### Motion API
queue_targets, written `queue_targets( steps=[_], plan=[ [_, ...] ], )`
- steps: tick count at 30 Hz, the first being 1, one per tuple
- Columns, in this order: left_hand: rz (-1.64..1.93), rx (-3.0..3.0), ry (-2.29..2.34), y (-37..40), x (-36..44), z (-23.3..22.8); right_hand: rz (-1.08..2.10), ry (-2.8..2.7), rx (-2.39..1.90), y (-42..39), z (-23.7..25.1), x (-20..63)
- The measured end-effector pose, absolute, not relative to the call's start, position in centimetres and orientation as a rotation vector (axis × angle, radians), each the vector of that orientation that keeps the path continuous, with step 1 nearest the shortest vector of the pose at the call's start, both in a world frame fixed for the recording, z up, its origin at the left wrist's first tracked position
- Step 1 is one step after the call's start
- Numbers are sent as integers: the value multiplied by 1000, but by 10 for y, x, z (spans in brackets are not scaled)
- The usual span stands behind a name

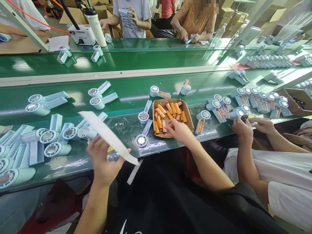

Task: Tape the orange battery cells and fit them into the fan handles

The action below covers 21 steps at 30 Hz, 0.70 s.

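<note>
Along the left end of the green conveyor bench (126,94), pale handheld fan housings (52,149) were heaped near the front edge, several cut off by the frame. The left hand (103,162) was raised just off that front edge, its fingers closed around a long white strip (107,136) that slanted up and to the left; the strip was blurred, and what it was made of could not be told. At the middle of the front edge a shallow cardboard tray (188,118) was set, filled with orange cylindrical battery cells (168,112) laid loosely side by side. The right hand (179,130) was laid over the tray's near right corner, fingers curled down onto the cells; whether one was pinched could not be made out. Further right, a co-worker's hands (246,126) were held together over a small dark part, beside more fan housings with cells fitted (220,110). At the right end a cardboard box (296,102) was cut off, its contents unclear.
</note>
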<state>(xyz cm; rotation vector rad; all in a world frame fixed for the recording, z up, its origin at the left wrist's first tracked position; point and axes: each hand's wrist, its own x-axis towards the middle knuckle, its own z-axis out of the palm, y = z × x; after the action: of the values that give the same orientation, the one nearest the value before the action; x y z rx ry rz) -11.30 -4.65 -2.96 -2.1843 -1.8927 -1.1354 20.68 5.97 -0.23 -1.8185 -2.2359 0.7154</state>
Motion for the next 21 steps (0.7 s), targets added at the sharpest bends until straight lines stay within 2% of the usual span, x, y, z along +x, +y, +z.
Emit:
queue_targets(
  steps=[2, 6, 12, 15, 21],
  plan=[
    [-1139, -2194, -1817, -41, -96, -31, 630, -2272, -2040, 81, -6, 203],
    [-1107, -2305, -1771, -40, -75, -38, 722, -2285, -2021, 96, -5, 211],
    [-978, -2397, -1780, -40, -72, -45, 568, -1835, -1521, 71, 21, 261],
    [-935, -2464, -1743, -34, -67, -46, 514, -1886, -1372, 61, 28, 266],
    [-949, -2504, -1658, -28, -57, -44, 519, -2333, -1820, 76, 16, 261]
  ],
)
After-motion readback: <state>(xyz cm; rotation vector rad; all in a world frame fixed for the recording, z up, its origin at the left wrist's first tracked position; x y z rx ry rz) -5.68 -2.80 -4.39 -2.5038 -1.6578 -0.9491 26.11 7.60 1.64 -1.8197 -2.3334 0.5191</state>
